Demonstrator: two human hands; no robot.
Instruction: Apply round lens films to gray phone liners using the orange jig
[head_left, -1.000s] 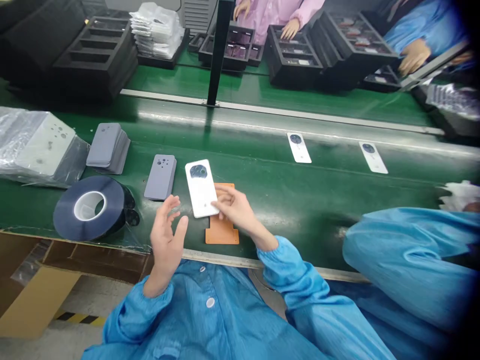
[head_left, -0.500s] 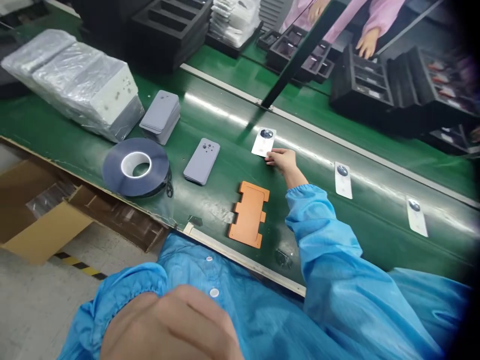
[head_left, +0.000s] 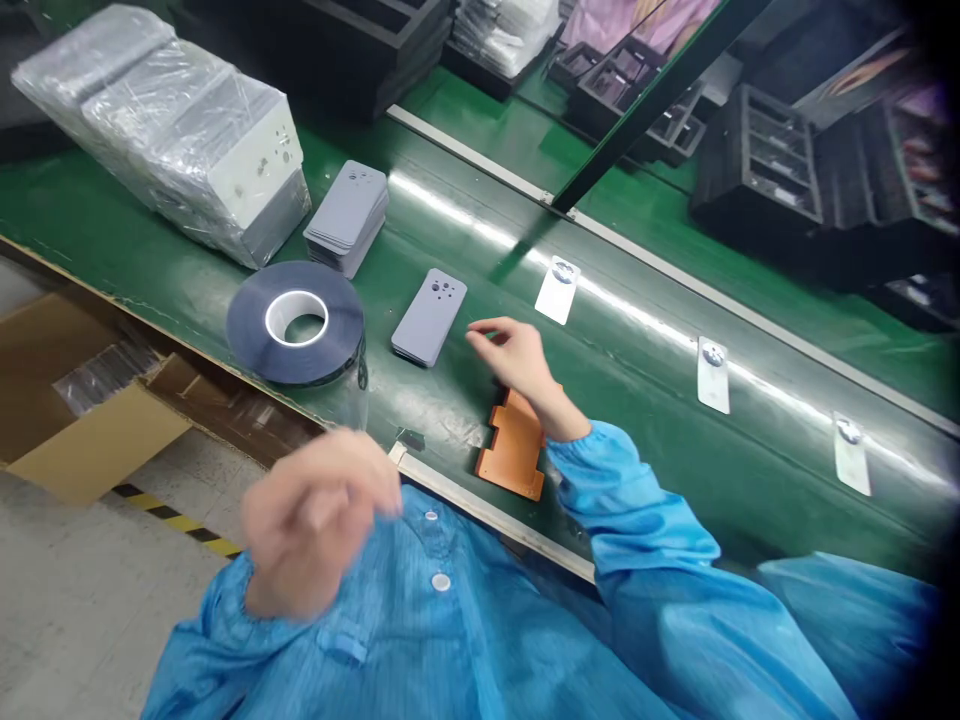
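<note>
My right hand (head_left: 508, 352) is over the bench between the short stack of grey phone-back sheets (head_left: 430, 318) and the orange fixture (head_left: 514, 445), partly covering the fixture. Its thumb and forefinger are a little apart, with nothing between them. My left hand (head_left: 319, 520), smeared by motion, is in front of my body below the roll of dark film (head_left: 295, 322); its fingers are blurred. A taller grey stack (head_left: 347, 215) stands behind the roll. White cards with round dark marks lie further right: one (head_left: 557, 292), another (head_left: 712, 376) and a third (head_left: 852, 455).
A plastic-wrapped stack (head_left: 172, 130) lies at the left. Black trays (head_left: 765, 170) stand beyond the metal rail (head_left: 637, 245), near a slanted dark post (head_left: 645, 115). An open cardboard box (head_left: 97, 430) is below the bench edge. A co-worker's pink sleeve shows at the top.
My right hand has left the nearest white card and moved left, toward the short grey stack. My left hand has risen toward the bench edge. The view has shifted slightly.
</note>
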